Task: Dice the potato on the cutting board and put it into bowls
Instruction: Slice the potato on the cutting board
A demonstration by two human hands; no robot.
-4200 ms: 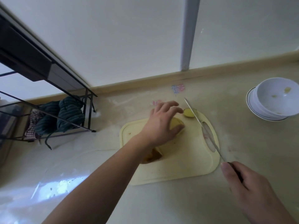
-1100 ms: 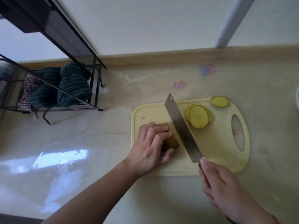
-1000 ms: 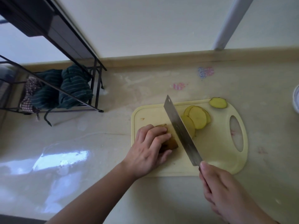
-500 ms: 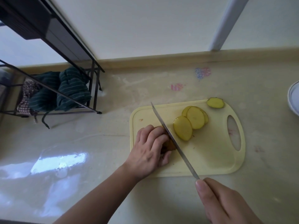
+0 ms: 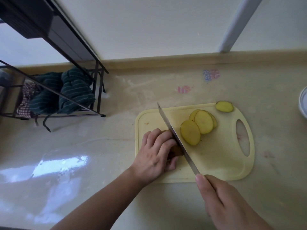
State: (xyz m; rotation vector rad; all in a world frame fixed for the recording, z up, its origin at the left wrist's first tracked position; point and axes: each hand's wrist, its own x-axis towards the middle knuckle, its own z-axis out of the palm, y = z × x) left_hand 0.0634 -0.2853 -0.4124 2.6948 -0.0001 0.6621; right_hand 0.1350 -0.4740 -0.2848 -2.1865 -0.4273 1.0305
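Note:
A pale yellow cutting board (image 5: 216,165) lies on the counter. My left hand (image 5: 155,156) curls over the brown-skinned rest of the potato (image 5: 176,151) at the board's left and holds it down; most of it is hidden under my fingers. My right hand (image 5: 227,205) grips the handle of a knife (image 5: 174,135) whose blade stands edge-down against the potato, right beside my left fingertips. Several cut potato slices (image 5: 197,128) lie overlapped right of the blade. A potato end piece (image 5: 224,106) rests at the board's far edge.
A white bowl's rim (image 5: 302,103) shows at the right edge of the frame. A black wire rack (image 5: 54,77) holding dark green striped cloths (image 5: 69,92) stands at the back left. The wall and a raised counter lip run along the back.
Since four seconds ago several slices have been cut. In the last second the knife came down edge-on against the potato, and one more slice fell to the right.

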